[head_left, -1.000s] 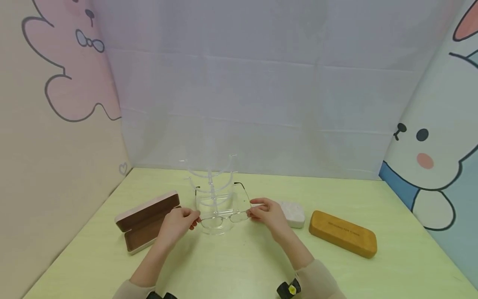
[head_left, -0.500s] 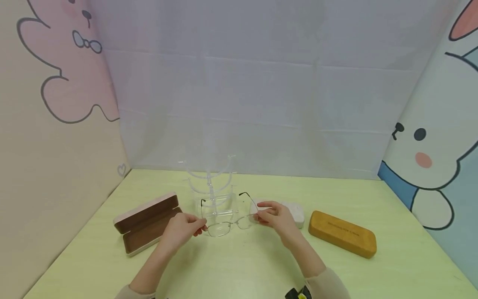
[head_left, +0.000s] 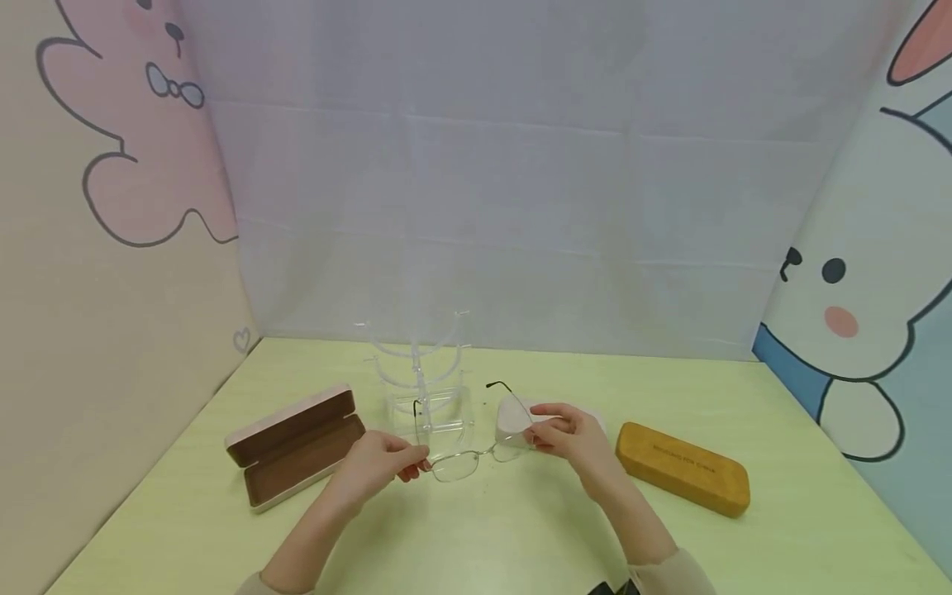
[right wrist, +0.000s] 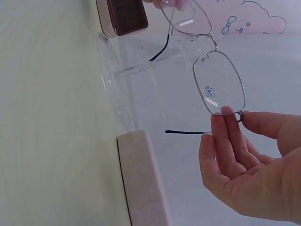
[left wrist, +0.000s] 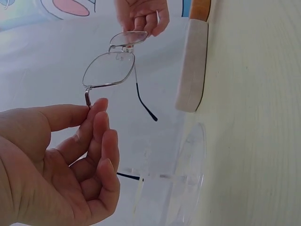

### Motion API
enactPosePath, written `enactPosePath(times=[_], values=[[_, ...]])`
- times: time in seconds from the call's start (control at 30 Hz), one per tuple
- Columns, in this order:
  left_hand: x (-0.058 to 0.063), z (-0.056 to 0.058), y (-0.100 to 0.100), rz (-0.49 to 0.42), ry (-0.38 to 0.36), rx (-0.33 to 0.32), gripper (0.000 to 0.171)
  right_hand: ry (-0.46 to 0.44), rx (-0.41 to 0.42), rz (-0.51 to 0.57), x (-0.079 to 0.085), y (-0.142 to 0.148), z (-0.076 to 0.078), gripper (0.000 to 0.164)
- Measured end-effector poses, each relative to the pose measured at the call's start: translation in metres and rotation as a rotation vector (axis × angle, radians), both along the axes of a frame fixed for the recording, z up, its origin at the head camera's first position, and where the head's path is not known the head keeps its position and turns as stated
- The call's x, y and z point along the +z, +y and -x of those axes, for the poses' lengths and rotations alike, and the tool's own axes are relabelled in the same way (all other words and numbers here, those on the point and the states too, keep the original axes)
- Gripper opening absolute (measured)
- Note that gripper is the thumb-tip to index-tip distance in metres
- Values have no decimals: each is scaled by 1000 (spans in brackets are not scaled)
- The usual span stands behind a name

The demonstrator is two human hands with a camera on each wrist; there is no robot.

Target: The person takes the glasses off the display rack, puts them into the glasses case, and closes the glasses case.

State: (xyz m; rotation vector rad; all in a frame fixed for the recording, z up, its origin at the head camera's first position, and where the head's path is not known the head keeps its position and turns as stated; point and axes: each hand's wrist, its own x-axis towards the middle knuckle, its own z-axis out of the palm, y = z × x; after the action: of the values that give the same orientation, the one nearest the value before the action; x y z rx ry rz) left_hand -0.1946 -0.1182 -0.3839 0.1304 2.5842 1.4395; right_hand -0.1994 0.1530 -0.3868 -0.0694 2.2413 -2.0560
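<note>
Both hands hold a pair of thin metal-framed glasses (head_left: 456, 468) in front of the clear display stand (head_left: 421, 376), lenses toward the person and arms unfolded toward the back. My left hand (head_left: 381, 464) pinches the left hinge between thumb and fingers. At the other hinge, my right hand (head_left: 578, 442) pinches the frame, its fingertips showing behind the lens (right wrist: 218, 82) in the right wrist view. Dark tips end both glasses arms, one of them (left wrist: 146, 108) hanging free in the left wrist view. The stand bears no other glasses.
An open glasses case (head_left: 297, 446) with brown lining lies left of the stand. A pale case (head_left: 511, 416) sits behind my right hand, partly hidden by it. Farther right rests a closed mustard-yellow case (head_left: 683, 468). A pale cloth (head_left: 521, 207) hangs behind the table.
The glasses have moved right and toward the person, away from the display stand, with both hands still pinching them. The cases and the stand stay in place.
</note>
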Motion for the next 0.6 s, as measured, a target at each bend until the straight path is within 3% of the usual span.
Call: enactPosePath(times=[0.33,0.6], values=[[10,-4,14,-78,-10,-116,28,-12,-11,-31,16,20,-8,37],[13,1,28,-92,-13,-122,30,8,-9,-30,25,32,-11,41]])
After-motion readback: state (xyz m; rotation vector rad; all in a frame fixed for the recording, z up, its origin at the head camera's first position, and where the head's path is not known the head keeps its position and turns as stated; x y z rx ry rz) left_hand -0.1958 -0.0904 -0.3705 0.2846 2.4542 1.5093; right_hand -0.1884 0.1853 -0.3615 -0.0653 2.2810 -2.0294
